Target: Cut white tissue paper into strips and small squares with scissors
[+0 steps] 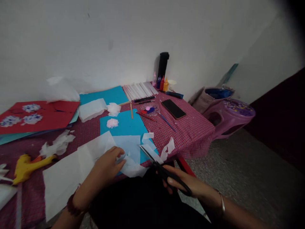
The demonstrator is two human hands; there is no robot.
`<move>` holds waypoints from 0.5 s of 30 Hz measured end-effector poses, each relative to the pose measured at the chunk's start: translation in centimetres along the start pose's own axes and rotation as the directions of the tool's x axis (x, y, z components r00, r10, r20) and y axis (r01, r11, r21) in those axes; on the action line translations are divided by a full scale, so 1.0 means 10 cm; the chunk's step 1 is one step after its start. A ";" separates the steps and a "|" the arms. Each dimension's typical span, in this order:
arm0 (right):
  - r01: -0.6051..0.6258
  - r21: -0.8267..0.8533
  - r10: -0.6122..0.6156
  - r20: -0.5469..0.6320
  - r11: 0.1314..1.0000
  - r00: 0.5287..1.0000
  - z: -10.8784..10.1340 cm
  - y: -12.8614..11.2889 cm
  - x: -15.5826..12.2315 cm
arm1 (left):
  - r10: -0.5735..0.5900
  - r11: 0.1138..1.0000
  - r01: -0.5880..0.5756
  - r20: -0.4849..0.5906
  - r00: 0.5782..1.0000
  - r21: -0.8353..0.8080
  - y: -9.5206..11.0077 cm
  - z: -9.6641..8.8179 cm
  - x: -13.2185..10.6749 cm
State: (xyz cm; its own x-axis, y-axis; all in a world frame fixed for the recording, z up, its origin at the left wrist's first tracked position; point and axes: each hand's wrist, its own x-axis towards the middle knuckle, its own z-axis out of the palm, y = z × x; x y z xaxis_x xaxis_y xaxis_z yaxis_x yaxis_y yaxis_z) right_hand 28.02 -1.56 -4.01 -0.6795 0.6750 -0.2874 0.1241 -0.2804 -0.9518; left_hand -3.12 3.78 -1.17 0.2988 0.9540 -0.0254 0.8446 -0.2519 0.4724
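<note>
My right hand (177,179) grips black-handled scissors (164,171) by their handles at the table's front edge. Their blades point up and left, over white paper scraps. My left hand (110,163) is bent around a thin white tissue paper (132,167), which hangs partly over the edge. Its fingertips are partly lost against the paper. Beneath lie a larger white sheet (64,178) and blue paper (130,121). A small crumpled pale pink paper puff (112,123) rests on the blue sheet. Torn scraps (168,149) lie right of the blades.
Further back are a phone (173,108), a paint palette (149,110), brushes, markers, paint bottles (165,84) and white sticks (139,91). Left are red paper (52,116) with blue-dotted white shapes and a yellow glue gun (28,167). A pink stool (231,117) stands right of the table.
</note>
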 end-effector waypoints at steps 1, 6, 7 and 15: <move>0.006 -0.006 -0.006 0.009 1.000 1.000 -0.01 0.01 -0.02 | -0.050 0.995 0.052 -0.023 0.998 0.083 -0.01 0.00 -0.04; 0.013 0.000 -0.013 0.041 1.000 0.999 -0.06 0.10 -0.04 | -0.215 0.944 0.224 -0.064 0.975 0.241 -0.01 0.08 -0.26; 0.015 -0.001 -0.015 0.042 1.000 0.999 -0.06 0.12 -0.03 | -0.225 0.949 0.234 -0.064 0.972 0.212 -0.01 0.11 -0.27; 0.060 -0.109 -0.060 0.005 0.992 0.998 -0.07 -0.13 -0.06 | -0.163 0.944 0.166 0.035 0.986 -0.284 0.11 0.11 -0.19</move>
State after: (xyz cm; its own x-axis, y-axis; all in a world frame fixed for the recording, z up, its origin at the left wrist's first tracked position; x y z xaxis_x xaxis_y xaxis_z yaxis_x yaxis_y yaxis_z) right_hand 28.71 -1.13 -2.72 -0.6894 0.6872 -0.2290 0.1605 -0.1633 -0.9734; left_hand -2.25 1.47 -1.58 0.1725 0.9761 -0.1324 0.7213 -0.0337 0.6918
